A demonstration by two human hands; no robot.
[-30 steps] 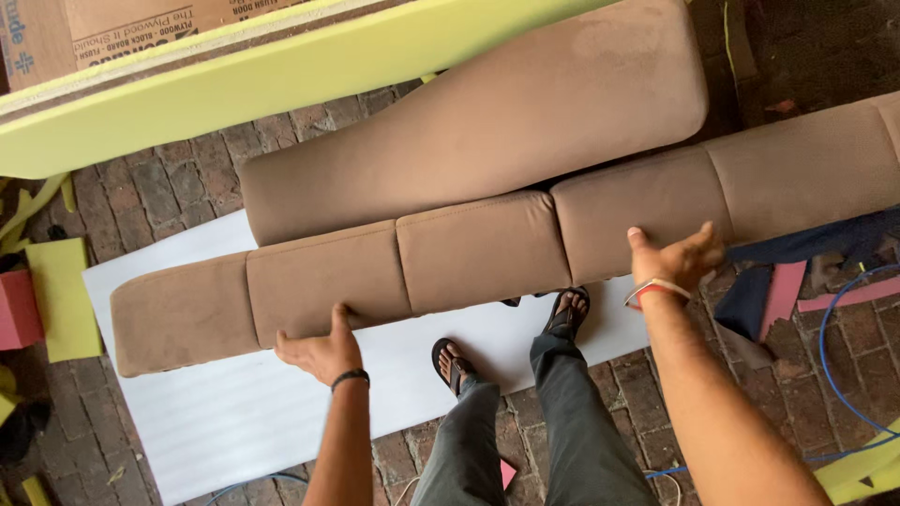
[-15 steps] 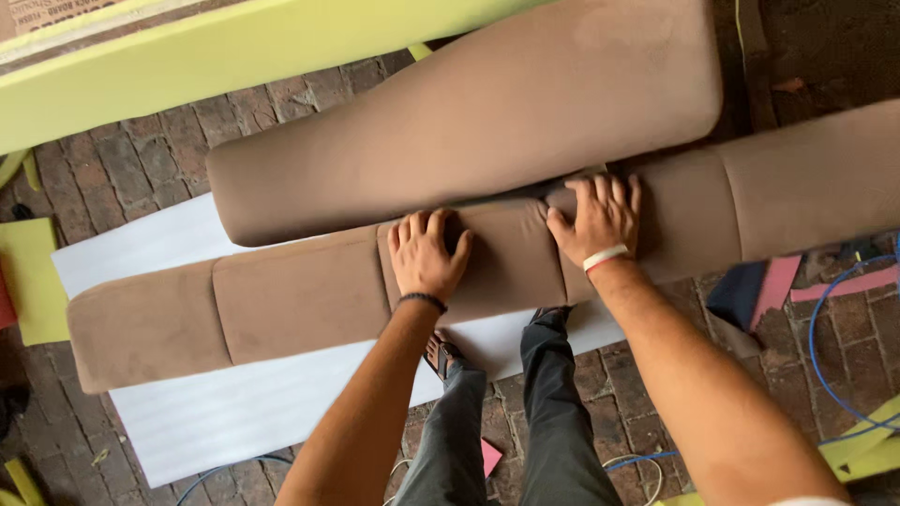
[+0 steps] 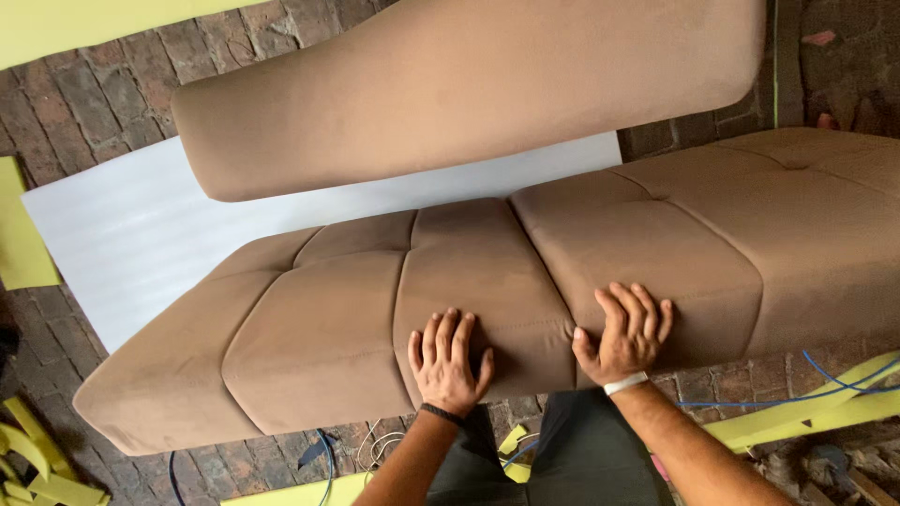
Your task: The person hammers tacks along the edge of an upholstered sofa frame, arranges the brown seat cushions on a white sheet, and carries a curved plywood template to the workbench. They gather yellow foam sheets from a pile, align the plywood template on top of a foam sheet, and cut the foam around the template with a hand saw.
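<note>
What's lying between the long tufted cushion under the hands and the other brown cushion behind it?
In the head view, a white sheet on the brick floor shows in the gap between the tufted cushion and the smooth cushion.

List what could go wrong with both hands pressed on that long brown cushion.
1. The tufted brown cushion looks raised and tilted; the left hand and right hand lie flat near its edge, so it might slip.
2. The blue cable and foam scraps by the feet could trip the person.
</note>
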